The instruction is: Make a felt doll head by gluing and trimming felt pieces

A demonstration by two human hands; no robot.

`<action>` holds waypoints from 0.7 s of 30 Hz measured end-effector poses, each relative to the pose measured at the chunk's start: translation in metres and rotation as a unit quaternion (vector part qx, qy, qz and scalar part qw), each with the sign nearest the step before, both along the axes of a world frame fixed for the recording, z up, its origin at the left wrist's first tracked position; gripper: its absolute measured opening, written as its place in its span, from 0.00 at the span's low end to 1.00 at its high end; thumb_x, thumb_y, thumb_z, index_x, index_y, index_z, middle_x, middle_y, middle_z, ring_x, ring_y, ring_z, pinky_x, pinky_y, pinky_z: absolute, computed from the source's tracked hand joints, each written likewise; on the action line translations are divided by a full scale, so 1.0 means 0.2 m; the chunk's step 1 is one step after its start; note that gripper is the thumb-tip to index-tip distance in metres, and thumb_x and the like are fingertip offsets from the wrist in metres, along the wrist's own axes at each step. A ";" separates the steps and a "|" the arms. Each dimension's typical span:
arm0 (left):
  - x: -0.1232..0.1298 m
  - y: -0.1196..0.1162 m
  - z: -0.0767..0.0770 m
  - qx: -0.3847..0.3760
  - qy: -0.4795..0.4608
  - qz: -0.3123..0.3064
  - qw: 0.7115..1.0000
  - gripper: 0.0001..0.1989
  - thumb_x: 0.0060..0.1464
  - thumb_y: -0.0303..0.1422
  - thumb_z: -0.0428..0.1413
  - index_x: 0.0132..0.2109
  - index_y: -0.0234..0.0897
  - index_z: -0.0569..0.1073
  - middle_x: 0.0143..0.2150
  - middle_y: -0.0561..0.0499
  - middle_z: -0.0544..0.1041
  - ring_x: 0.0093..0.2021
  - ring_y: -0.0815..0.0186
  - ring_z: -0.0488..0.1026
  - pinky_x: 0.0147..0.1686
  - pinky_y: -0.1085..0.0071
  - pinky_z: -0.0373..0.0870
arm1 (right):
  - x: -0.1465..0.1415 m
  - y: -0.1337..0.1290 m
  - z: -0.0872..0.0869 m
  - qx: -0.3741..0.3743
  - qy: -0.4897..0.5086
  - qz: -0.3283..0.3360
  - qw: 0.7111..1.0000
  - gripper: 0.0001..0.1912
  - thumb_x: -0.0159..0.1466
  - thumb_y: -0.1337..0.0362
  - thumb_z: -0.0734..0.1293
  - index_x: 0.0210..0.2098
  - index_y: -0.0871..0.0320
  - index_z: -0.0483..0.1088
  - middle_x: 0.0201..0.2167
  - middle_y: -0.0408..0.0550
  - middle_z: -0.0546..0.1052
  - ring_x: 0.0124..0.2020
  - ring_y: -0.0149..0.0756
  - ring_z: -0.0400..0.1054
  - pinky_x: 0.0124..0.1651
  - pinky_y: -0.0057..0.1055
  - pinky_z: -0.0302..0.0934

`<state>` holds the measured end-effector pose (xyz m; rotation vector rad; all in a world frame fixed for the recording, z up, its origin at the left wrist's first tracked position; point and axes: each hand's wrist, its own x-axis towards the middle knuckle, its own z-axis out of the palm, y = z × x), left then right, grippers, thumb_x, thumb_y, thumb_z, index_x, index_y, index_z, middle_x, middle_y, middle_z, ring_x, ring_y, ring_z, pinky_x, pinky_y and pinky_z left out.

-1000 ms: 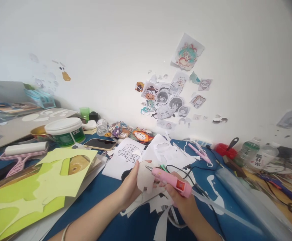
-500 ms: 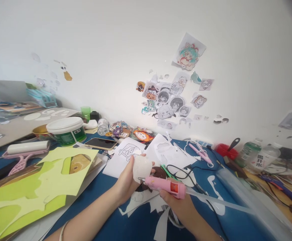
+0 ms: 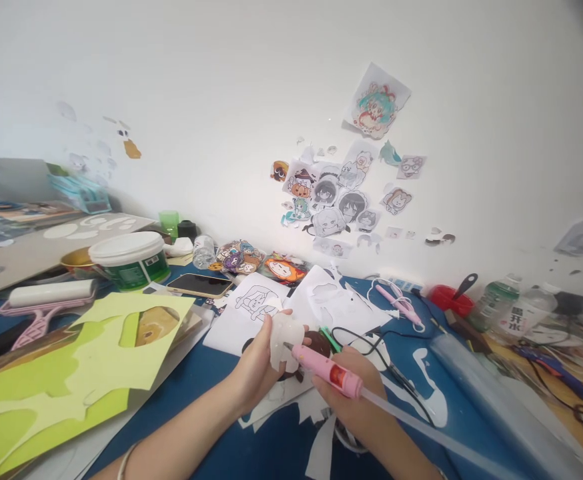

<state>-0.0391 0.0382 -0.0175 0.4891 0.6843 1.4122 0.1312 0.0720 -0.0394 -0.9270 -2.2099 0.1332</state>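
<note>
Between the thumb and fingers of my left hand [image 3: 254,370] is a white cut-out piece [image 3: 282,340], its face tilted up. My right hand [image 3: 351,390] is wrapped round a pink glue gun [image 3: 329,370], whose metal tip rests at or just over the white piece. A long translucent glue stick [image 3: 421,423] runs out of the gun's rear toward the lower right. Behind the hands lie a brown round piece [image 3: 320,343] and a sheet with a line drawing [image 3: 251,303]. White paper scraps [image 3: 321,447] lie beneath the hands.
Yellow-green sheets [image 3: 71,380] and a pink roller [image 3: 51,297] are at the left, near a white-lidded tub [image 3: 130,260]. A phone [image 3: 200,285] lies at the centre back. Black cables cross the blue table [image 3: 181,393]; bottles [image 3: 499,300] and clear plastic [image 3: 491,387] are at the right.
The glue gun has tilted, its rear end now lower, and its tip has moved up and right over the white piece. The white piece has turned in my left hand.
</note>
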 end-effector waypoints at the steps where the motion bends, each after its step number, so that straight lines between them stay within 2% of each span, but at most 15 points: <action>1: 0.00 0.00 0.00 -0.001 -0.002 0.000 1.000 0.27 0.59 0.47 0.41 0.61 0.37 0.53 0.42 0.42 0.77 0.43 0.56 0.73 0.45 0.62 0.62 | 0.00 0.00 0.00 0.036 -0.013 0.001 0.999 0.17 0.58 0.56 0.62 0.17 0.56 0.58 0.16 0.42 0.63 0.22 0.34 0.57 0.23 0.30 0.49; 5: 0.00 0.01 -0.01 0.001 -0.004 0.008 1.000 0.28 0.59 0.47 0.42 0.61 0.37 0.51 0.42 0.41 0.77 0.42 0.55 0.74 0.43 0.61 0.63 | 0.00 0.01 0.01 0.181 -0.039 0.013 0.983 0.18 0.58 0.58 0.63 0.16 0.56 0.56 0.15 0.42 0.61 0.21 0.32 0.54 0.22 0.29 0.45; 7: 0.00 0.01 -0.01 -0.002 -0.009 0.001 1.000 0.28 0.58 0.47 0.42 0.61 0.37 0.51 0.42 0.41 0.77 0.41 0.55 0.74 0.42 0.61 0.63 | 0.00 0.00 0.02 0.210 -0.030 0.005 0.977 0.18 0.58 0.58 0.63 0.16 0.55 0.56 0.14 0.42 0.60 0.20 0.32 0.52 0.22 0.29 0.44; 10: 0.00 0.01 -0.01 -0.002 -0.013 -0.014 1.000 0.28 0.59 0.47 0.42 0.61 0.37 0.53 0.41 0.42 0.77 0.38 0.57 0.74 0.40 0.63 0.64 | 0.01 -0.01 0.04 0.169 0.005 -0.007 0.986 0.16 0.58 0.59 0.63 0.17 0.55 0.57 0.15 0.42 0.60 0.21 0.33 0.54 0.23 0.30 0.48; 16: -0.01 0.01 -0.02 0.004 0.024 -0.044 0.999 0.29 0.57 0.50 0.43 0.60 0.37 0.57 0.40 0.44 0.77 0.35 0.59 0.74 0.36 0.66 0.63 | 0.02 0.00 0.02 0.011 0.053 -0.069 0.996 0.17 0.59 0.54 0.61 0.18 0.55 0.62 0.16 0.43 0.63 0.19 0.35 0.59 0.21 0.31 0.53; 18: -0.02 0.01 -0.03 0.008 0.052 -0.059 0.997 0.30 0.56 0.51 0.43 0.58 0.35 0.61 0.38 0.44 0.78 0.34 0.59 0.73 0.35 0.67 0.62 | 0.01 0.01 0.00 -0.010 0.058 -0.086 0.995 0.17 0.58 0.52 0.61 0.19 0.55 0.63 0.16 0.43 0.64 0.18 0.35 0.59 0.21 0.31 0.54; 21: -0.02 0.00 -0.03 0.014 0.099 -0.079 0.992 0.30 0.56 0.51 0.42 0.54 0.33 0.68 0.38 0.43 0.78 0.35 0.59 0.72 0.36 0.67 0.61 | 0.01 0.02 -0.01 -0.001 0.062 -0.087 0.994 0.16 0.58 0.53 0.62 0.18 0.54 0.63 0.16 0.44 0.65 0.19 0.37 0.60 0.22 0.33 0.54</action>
